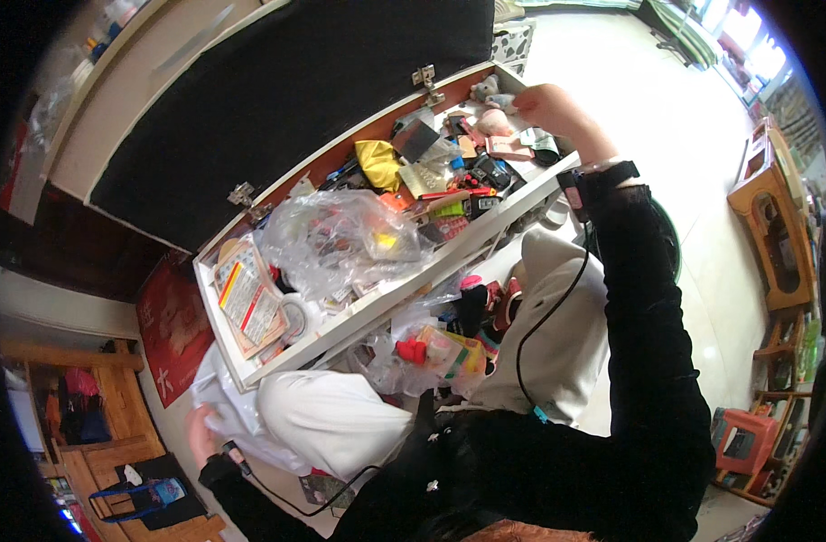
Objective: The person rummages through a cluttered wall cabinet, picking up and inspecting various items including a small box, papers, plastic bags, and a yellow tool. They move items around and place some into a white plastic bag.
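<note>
A long shallow white-rimmed drawer box (413, 274) full of small goods lies before me, its black lid (304, 101) raised on hinges. At the far right end, my right hand (545, 112) reaches over the rim. Its fingertips meet small grey plush toys (487, 88); whether they grip one is hidden. A pink plush piece (494, 123) and a pale pink box (507, 148) lie just below it. Down at the left, outside the box, my left hand (201, 430) holds the edge of a white plastic bag (240, 423) beside my knee.
Inside the box are a clear plastic bag (338, 230), a yellow pouch (379, 164), a roll of tape (295, 318) and printed cards (247, 305). More bagged items (426, 352) lie between my knees. A wooden cabinet (775, 237) stands right; a wooden stool (125, 467) is at left.
</note>
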`<state>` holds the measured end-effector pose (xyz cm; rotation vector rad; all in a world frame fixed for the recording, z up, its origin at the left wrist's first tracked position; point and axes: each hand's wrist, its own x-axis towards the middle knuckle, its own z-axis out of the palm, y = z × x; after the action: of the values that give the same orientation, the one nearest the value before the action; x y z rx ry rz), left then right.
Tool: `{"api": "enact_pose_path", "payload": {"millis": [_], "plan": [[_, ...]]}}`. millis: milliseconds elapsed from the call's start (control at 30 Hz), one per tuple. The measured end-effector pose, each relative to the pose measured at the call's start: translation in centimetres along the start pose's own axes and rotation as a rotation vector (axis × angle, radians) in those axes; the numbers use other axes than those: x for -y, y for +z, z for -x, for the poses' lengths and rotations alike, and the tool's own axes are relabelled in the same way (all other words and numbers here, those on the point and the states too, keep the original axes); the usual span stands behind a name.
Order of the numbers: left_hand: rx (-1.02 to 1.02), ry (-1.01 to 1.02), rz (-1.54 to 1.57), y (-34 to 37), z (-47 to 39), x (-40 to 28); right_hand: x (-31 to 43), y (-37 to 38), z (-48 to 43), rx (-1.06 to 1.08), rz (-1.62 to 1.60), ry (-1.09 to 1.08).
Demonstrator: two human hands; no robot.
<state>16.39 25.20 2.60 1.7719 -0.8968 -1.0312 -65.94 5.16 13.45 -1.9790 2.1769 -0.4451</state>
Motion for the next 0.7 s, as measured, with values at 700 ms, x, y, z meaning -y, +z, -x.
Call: {"api": "enact_pose_path", "payload": {"millis": [700], "plan": [[-0.164, -0.143, -0.746, 3.0, -2.1, -0.7, -3.0, 3.2, -0.2, -0.136, -0.912, 0.226]]}}
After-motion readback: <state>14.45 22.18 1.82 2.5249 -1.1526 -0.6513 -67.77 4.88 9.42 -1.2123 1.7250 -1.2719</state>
